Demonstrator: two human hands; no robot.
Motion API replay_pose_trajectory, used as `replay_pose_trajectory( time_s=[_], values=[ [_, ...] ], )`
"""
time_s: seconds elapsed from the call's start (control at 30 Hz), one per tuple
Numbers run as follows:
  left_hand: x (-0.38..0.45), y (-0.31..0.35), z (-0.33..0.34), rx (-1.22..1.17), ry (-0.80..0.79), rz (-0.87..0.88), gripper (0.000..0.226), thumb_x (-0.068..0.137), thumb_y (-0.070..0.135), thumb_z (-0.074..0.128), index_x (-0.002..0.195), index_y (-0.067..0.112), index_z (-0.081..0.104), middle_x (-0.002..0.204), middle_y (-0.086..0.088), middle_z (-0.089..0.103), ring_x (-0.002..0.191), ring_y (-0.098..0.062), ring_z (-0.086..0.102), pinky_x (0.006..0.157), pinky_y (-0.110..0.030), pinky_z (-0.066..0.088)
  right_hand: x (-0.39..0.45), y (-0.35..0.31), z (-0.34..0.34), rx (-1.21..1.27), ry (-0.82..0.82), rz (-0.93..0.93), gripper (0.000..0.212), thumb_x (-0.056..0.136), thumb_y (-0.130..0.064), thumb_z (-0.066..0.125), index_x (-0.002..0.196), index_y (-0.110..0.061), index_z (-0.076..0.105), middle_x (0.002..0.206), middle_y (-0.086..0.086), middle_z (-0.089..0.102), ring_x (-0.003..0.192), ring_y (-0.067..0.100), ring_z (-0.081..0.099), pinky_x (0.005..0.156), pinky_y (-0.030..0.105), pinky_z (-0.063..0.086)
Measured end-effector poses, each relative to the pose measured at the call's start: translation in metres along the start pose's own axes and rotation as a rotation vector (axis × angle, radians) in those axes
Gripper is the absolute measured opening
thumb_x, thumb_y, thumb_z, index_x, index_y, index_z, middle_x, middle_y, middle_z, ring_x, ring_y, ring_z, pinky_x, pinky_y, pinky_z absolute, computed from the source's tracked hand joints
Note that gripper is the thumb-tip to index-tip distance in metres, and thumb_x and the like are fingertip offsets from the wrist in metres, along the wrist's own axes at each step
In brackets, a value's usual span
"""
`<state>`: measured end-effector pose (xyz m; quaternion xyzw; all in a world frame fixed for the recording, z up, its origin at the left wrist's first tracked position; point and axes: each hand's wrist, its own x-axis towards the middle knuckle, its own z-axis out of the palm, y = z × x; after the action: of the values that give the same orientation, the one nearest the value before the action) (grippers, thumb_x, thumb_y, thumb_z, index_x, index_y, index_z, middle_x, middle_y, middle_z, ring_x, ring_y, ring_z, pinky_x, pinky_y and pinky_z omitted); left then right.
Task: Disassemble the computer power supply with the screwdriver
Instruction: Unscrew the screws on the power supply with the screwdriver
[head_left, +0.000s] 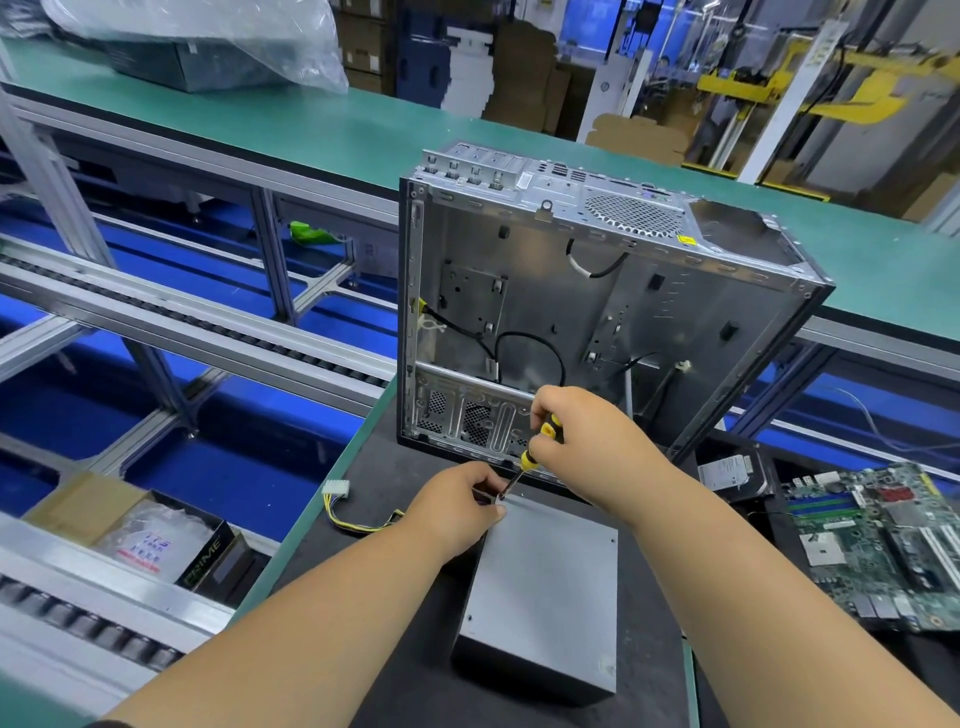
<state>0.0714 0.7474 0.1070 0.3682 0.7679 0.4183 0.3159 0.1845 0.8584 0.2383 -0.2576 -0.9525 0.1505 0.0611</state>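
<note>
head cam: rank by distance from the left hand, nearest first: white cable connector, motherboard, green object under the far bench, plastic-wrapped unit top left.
From the left hand:
1. White cable connector, just to its left on the mat edge.
2. Motherboard, off to the right, past the right arm.
3. Green object, below the far bench, up and left.
4. Plastic-wrapped unit, on the far bench, top left.

Bright even overhead light, soft shadows, wide-angle bending at edges, background slightly soft
</note>
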Motion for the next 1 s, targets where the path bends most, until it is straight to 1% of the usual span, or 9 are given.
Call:
replay_pose_trajectory(
  time_s=[0.13,0.2,0.3,0.43,0.6,0.73,0.87,0.9,1.0],
  values=[
    [0.0007,0.0004,0.0001,0.006,0.004,-0.010,0.021,0.084,0.019,0.073,0.081,0.037,0.062,0.086,0.012,0.067,0.079,-0.006,0.062,0.073,-0.020,0.048,0.0010,-0.0003,-0.0014,-0.155,0.037,-0.009,0.031,0.098,-0.053,0.047,0.089,-0.023,0.049,0.068,-0.006,0.054,0.068,0.016,0.053,0.051,0.029,0.033],
    [0.0009,0.0007,0.0003,0.010,0.006,-0.015,0.019,0.084,0.020,0.072,0.082,0.036,0.063,0.088,0.010,0.068,0.082,-0.010,0.064,0.079,-0.023,0.051,0.0019,-0.0016,-0.0011,-0.100,0.029,-0.002,0.023,0.099,-0.045,0.051,0.092,-0.023,0.048,0.069,-0.006,0.054,0.066,0.016,0.052,0.050,0.029,0.031],
    [0.0005,-0.0003,0.0006,0.013,0.003,-0.017,0.018,0.084,0.021,0.072,0.083,0.036,0.063,0.090,0.008,0.069,0.086,-0.013,0.066,0.082,-0.026,0.052,0.0009,-0.0037,-0.0008,-0.006,0.029,0.017,0.014,0.093,-0.029,0.059,0.095,-0.024,0.046,0.076,-0.006,0.056,0.068,0.014,0.053,0.053,0.030,0.039],
    [0.0006,-0.0011,0.0001,0.012,0.004,-0.011,0.020,0.084,0.020,0.072,0.081,0.037,0.062,0.087,0.009,0.068,0.081,-0.010,0.064,0.077,-0.022,0.051,-0.0009,-0.0052,-0.0010,0.065,-0.003,0.004,0.010,0.085,-0.021,0.059,0.089,-0.024,0.051,0.087,-0.008,0.053,0.077,0.017,0.054,0.058,0.029,0.039],
    [0.0007,-0.0001,-0.0008,0.002,-0.006,-0.012,0.018,0.084,0.020,0.072,0.083,0.036,0.063,0.089,0.006,0.069,0.085,-0.013,0.065,0.078,-0.023,0.050,0.0005,-0.0040,0.0011,-0.161,0.064,-0.013,0.027,0.098,-0.049,0.047,0.095,-0.022,0.048,0.072,-0.005,0.056,0.070,0.017,0.055,0.052,0.030,0.034],
    [0.0019,-0.0015,-0.0007,0.000,-0.008,-0.013,0.018,0.084,0.021,0.073,0.083,0.036,0.062,0.088,0.009,0.068,0.081,-0.011,0.064,0.076,-0.021,0.050,0.0036,-0.0046,0.0006,-0.017,0.050,0.028,0.014,0.094,-0.033,0.057,0.094,-0.024,0.047,0.076,-0.006,0.056,0.068,0.014,0.052,0.052,0.029,0.034],
    [0.0030,-0.0017,-0.0002,0.006,-0.007,-0.005,0.021,0.083,0.020,0.073,0.081,0.037,0.061,0.090,0.007,0.069,0.086,-0.015,0.066,0.084,-0.029,0.054,0.0028,-0.0058,0.0005,0.039,0.019,0.037,0.007,0.087,-0.021,0.057,0.090,-0.023,0.052,0.087,-0.007,0.055,0.074,0.013,0.052,0.060,0.031,0.044],
    [0.0030,-0.0019,-0.0003,0.008,-0.010,-0.002,0.021,0.083,0.021,0.073,0.081,0.037,0.061,0.091,0.007,0.069,0.088,-0.016,0.066,0.085,-0.031,0.054,0.0022,-0.0058,0.0008,0.020,0.022,0.039,0.005,0.088,-0.025,0.056,0.089,-0.024,0.051,0.085,-0.007,0.056,0.074,0.015,0.054,0.060,0.031,0.045],
    [0.0022,-0.0022,-0.0008,0.009,-0.015,-0.003,0.019,0.083,0.022,0.073,0.082,0.037,0.062,0.091,0.008,0.069,0.087,-0.014,0.066,0.084,-0.029,0.054,0.0034,-0.0048,0.0017,-0.136,0.066,0.012,0.025,0.096,-0.047,0.050,0.090,-0.023,0.051,0.077,-0.006,0.060,0.070,0.015,0.056,0.052,0.028,0.038]
  ],
)
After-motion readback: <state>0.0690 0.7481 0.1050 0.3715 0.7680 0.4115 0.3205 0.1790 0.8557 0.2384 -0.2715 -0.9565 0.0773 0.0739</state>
